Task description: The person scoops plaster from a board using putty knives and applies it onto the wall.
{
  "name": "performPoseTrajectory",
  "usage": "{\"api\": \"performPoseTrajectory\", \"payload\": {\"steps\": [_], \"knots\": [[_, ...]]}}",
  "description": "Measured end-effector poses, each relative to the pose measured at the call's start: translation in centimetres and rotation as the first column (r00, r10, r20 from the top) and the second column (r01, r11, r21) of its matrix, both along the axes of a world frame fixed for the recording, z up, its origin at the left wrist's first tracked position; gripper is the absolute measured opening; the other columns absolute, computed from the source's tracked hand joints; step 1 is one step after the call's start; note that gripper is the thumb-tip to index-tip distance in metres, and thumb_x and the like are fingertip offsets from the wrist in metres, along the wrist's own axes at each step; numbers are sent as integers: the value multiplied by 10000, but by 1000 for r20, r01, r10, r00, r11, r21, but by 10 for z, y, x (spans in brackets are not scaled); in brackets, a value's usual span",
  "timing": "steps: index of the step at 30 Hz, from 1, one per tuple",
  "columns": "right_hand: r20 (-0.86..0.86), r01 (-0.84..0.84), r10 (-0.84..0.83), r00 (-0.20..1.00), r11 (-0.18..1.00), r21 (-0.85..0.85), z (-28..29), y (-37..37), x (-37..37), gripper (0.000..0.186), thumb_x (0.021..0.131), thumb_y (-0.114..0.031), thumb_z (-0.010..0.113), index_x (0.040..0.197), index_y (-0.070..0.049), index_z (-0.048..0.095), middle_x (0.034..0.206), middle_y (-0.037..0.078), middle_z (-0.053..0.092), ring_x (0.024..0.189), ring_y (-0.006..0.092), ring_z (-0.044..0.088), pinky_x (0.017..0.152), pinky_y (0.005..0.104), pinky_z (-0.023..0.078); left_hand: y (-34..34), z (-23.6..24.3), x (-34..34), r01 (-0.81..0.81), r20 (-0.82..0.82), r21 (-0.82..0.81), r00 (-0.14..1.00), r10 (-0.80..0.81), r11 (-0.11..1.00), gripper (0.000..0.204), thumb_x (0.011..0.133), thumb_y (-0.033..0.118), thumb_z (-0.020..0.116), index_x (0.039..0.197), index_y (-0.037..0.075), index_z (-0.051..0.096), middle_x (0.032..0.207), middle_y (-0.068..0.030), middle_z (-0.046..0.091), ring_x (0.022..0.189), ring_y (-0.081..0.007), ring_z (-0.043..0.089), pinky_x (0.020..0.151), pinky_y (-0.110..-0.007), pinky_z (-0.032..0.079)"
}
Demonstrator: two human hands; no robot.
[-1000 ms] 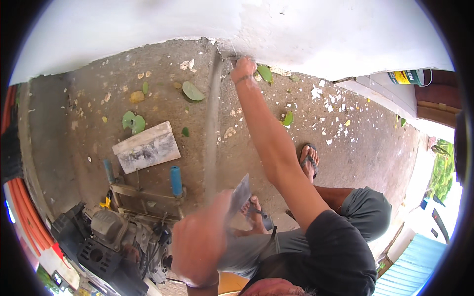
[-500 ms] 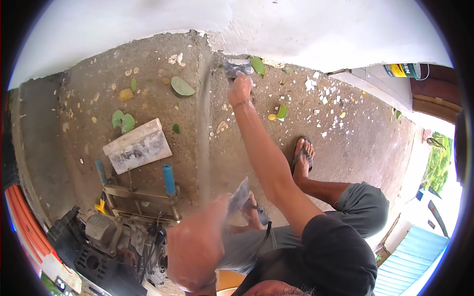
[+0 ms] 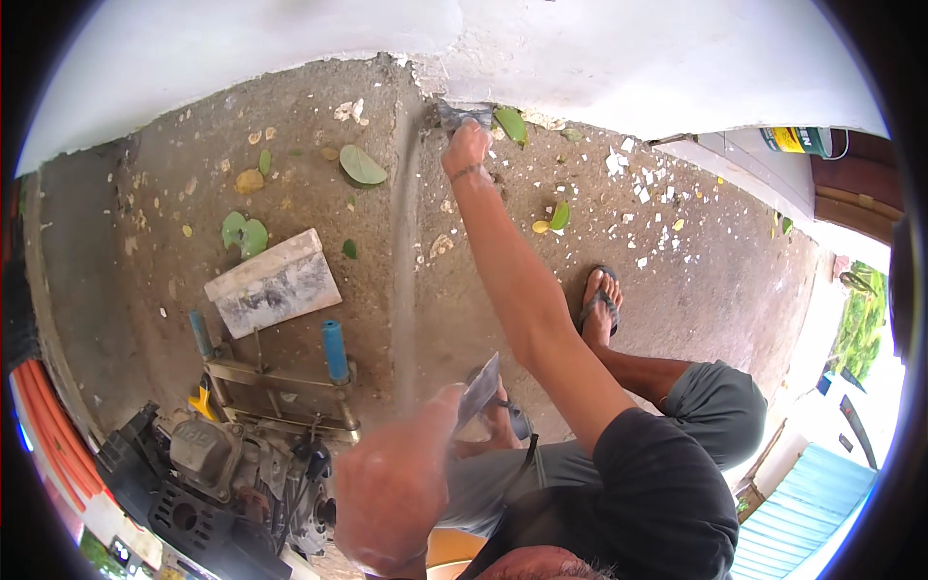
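At the base of the white wall point(image 3: 628, 58), my right hand point(image 3: 468, 147) grips a wide grey scraper blade point(image 3: 462, 110), its arm stretched out from the lower right. My left hand point(image 3: 391, 478), blurred and low in the middle, is closed on another metal scraper point(image 3: 478, 385), whose blade points up and to the right. A green leaf point(image 3: 512, 126) lies just right of the right hand's blade. White flakes point(image 3: 619, 164) are scattered on the rough concrete floor point(image 3: 290, 203).
An engine-driven machine point(image 3: 203, 454) with blue-gripped handles point(image 3: 335, 350) stands lower left. Nearby lie a pale stained board point(image 3: 271, 283) and orange pipes point(image 3: 58, 425). A bucket point(image 3: 797, 140) sits on a ledge at upper right. My sandalled foot point(image 3: 601, 302) rests right of my arm.
My right hand drew back from the wall, showing the blade, then moved up toward it again. My left hand stays low with its scraper. The view shifted slightly.
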State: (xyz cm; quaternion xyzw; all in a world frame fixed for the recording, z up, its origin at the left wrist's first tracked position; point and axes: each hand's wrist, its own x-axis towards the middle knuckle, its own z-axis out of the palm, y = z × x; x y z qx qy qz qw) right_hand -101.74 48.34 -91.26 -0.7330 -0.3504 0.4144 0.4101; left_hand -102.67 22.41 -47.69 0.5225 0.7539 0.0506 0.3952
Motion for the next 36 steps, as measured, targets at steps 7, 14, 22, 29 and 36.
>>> {"api": "performPoseTrajectory", "payload": {"steps": [7,14,22,29,36], "knots": [[539,-621,487,687,779,87,90,-9,-4,166,843,-115,612,855,50,627,805,245,639,826,419,626,756,463,499,-4,4,-1,18,-78,-75,997,-24,997,346,803,103,509,1146,132,542,708,-166,608,692,-370,619,597,-467,476],[-892,225,-155,424,972,-62,145,20,-14,254,955,-12,402,1180,95,452,1166,204,510,990,306,581,889,378,556,9,-23,-11,9,-103,-24,995,-12,1000,228,898,108,445,1083,83,576,767,-245,607,749,-448,583,656,-525,441],[-909,90,207,361,963,255,316,4,1,210,957,-46,424,1054,125,499,1038,176,568,923,233,582,906,330,494,14,-51,-54,-96,-159,-10,983,93,995,195,929,140,460,1064,49,566,835,-276,602,855,-464,557,732,-544,408],[-803,-25,222,553,968,250,260,-70,63,152,926,-39,445,988,39,560,980,131,591,864,208,573,851,310,480,12,-37,-52,-82,-164,49,982,89,995,183,939,151,455,1024,24,557,829,-273,586,853,-462,546,710,-546,394],[-824,74,-63,563,997,-26,52,-38,40,129,885,-118,491,937,-20,556,956,98,592,870,203,576,797,349,514,11,-30,-21,-31,-192,-29,981,24,999,191,888,115,436,1034,58,546,808,-253,622,810,-435,605,705,-535,453]]}}
